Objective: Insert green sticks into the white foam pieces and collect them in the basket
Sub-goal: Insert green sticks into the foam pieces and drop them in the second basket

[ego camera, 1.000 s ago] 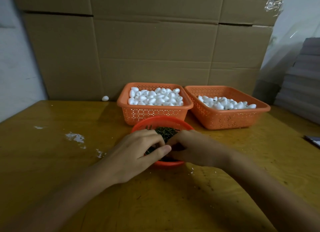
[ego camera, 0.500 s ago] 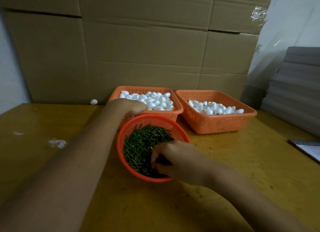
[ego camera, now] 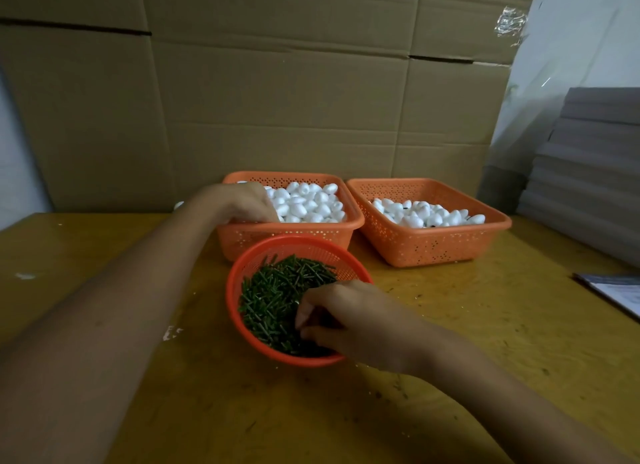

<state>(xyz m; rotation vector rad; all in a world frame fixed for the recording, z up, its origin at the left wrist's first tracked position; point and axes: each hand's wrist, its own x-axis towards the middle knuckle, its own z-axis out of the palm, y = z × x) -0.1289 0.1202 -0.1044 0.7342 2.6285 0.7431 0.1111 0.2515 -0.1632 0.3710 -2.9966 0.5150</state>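
Fingers point(ego camera: 304, 317) of the right hand point(ego camera: 349, 321) curl into green sticks point(ego camera: 277, 297) lying crisscross right beneath; left hand point(ego camera: 242, 202) curls among white foam pieces point(ego camera: 311, 204), grips unclear.

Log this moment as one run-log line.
left hand: in left basket, on foam pieces | right hand: fingers curled among green sticks in round basket | right basket: untouched | grips: unclear

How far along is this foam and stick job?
Done: the right basket holds a shallow layer of foam pieces, some showing dark bits. In hand: left hand reaches into the fuller left basket; right hand pinches green sticks. Left: that heaped left basket.
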